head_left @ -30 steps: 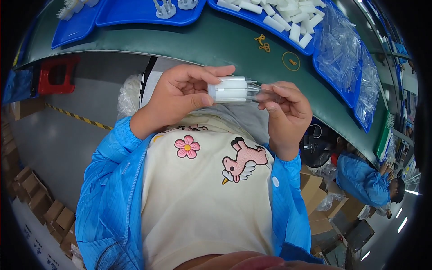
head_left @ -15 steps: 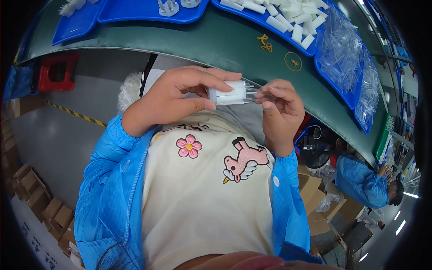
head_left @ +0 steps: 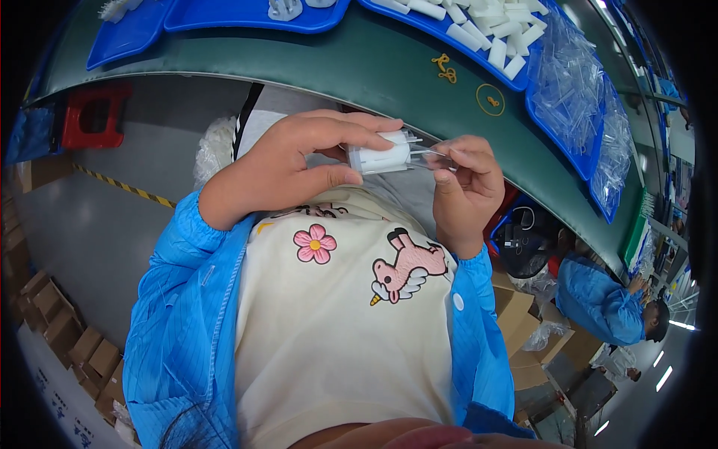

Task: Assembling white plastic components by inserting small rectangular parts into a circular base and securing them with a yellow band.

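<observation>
A white bundle of cylinders [head_left: 383, 156] in a clear casing is held in the air just off the tabletop's near edge, above the lap, lying on its side with thin prongs at its right end. The left hand [head_left: 299, 157] has its grip closed around the bundle's left end, fingers above and thumb below; the right hand [head_left: 471, 176] has a narrow fingertip pinch on a clear plastic piece [head_left: 434, 159] by the prongs. Whether that piece touches them is too blurred to tell. Good handling here probably means a firm but unsquashing left grip, the bundle kept level, and light fingertips so thin plastic and prongs do not bend. Counting outward: one bundle; on the green tabletop [head_left: 336, 71], near its front edge, two knotted orange band clumps [head_left: 445, 69] and one wide orange ring [head_left: 479, 92] around a smaller knot. Five blue trays [head_left: 514, 84] show along the far and right edges: one heaped with white tubes [head_left: 479, 31], two with clear strips [head_left: 565, 90], both heaps beyond counting, one with two visible pronged pieces [head_left: 285, 9], and one with white bristly pieces [head_left: 118, 9], partly cut off.
</observation>
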Motion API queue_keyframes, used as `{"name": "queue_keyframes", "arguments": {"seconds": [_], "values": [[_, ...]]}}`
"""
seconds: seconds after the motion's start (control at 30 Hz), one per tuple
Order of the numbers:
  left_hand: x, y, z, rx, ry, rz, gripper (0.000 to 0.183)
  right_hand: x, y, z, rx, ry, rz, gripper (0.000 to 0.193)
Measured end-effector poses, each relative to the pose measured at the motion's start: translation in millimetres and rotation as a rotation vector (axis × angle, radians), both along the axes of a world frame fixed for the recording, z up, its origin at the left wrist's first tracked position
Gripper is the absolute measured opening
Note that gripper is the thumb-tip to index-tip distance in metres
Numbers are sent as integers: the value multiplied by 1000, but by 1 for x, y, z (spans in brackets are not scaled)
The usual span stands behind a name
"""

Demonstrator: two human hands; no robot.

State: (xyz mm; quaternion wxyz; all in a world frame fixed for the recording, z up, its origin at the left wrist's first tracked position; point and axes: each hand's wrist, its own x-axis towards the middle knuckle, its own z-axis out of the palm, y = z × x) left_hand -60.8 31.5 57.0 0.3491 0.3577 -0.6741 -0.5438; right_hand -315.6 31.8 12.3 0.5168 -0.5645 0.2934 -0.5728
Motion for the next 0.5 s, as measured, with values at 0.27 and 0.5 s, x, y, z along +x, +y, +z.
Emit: {"name": "queue_keyframes", "arguments": {"seconds": [0.27, 0.5], "values": [[10, -4, -1, -30, 6, -86, 36, -1, -4, 0, 78, -45, 151, 30], [7, 1, -5, 126, 120, 3, 35, -1, -8, 0, 104, -66, 194, 29]]}}
